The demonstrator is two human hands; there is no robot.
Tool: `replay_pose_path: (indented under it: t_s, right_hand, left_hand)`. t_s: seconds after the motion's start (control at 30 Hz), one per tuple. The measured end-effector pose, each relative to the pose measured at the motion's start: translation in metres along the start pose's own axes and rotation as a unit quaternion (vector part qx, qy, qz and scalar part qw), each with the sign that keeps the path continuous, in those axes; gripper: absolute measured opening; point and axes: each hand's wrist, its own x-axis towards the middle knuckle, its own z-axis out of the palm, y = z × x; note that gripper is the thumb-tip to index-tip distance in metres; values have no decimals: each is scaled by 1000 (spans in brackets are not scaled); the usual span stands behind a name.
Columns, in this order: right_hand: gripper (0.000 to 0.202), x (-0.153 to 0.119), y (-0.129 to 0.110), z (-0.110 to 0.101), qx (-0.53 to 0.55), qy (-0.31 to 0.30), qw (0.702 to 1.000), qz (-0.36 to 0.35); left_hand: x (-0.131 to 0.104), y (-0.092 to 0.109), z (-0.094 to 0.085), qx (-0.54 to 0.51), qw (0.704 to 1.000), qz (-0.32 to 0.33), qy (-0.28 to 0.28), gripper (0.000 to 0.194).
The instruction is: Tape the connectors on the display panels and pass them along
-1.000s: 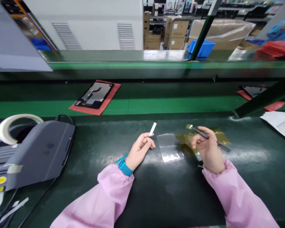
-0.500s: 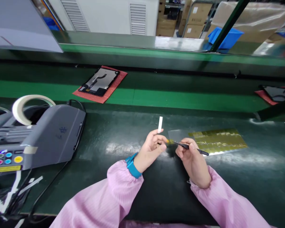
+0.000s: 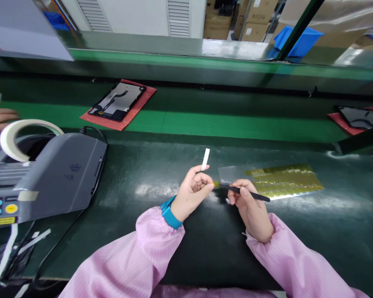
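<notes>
- My left hand point(image 3: 191, 195) pinches a small, translucent yellow film piece point(image 3: 216, 184) between thumb and fingertip; a narrow white strip point(image 3: 205, 159) juts from its upper fingers.
- My right hand point(image 3: 253, 211) pinches slender black tweezers point(image 3: 259, 196), their tips at that piece, over the dark green bench point(image 3: 127, 174).
- I judge it feather-light, flimsy, maybe clingy; best gripped at its edge.

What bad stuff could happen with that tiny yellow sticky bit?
The small yellow film piece sits between the left hand's fingertips and the black tweezers, so it might crease or cling to a finger. The left hand also holds a white strip upright, which could slip out while those fingers are busy.
</notes>
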Motion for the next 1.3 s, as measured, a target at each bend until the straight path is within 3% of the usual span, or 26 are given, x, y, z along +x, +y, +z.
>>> replay_pose_path:
  t_s: [0.2,0.53,0.77,0.83,0.9,1.03,1.17,1.3]
  right_hand:
    - [26,-1,2,-6,-56,25,998,-23]
    - [24,10,-1,-24,-104,121,986,-49]
    - [35,41,-17,-64,-132,224,954,-151]
    - [38,54,-24,-85,-162,248,935,-197]
    - [41,69,-33,-111,-274,235,907,-215]
    - [36,111,-60,-170,-522,175,816,-177]
    - [9,167,-92,-225,-625,193,743,-140]
    - [18,216,-108,-269,-684,225,686,-103]
  left_hand:
    - [1,-2,-1,9,1000,5,-4,60]
    - [2,-1,-3,19,1000,-2,20,48]
    - [3,0,-6,16,999,-14,31,45]
    - [5,-1,-7,12,999,-15,33,46]
    - [7,-2,-9,8,999,-14,34,46]
    - [9,0,-11,-1,999,-21,34,45]
    - [12,5,-13,-21,998,-40,49,48]
    - [20,8,-16,-46,995,-44,75,48]
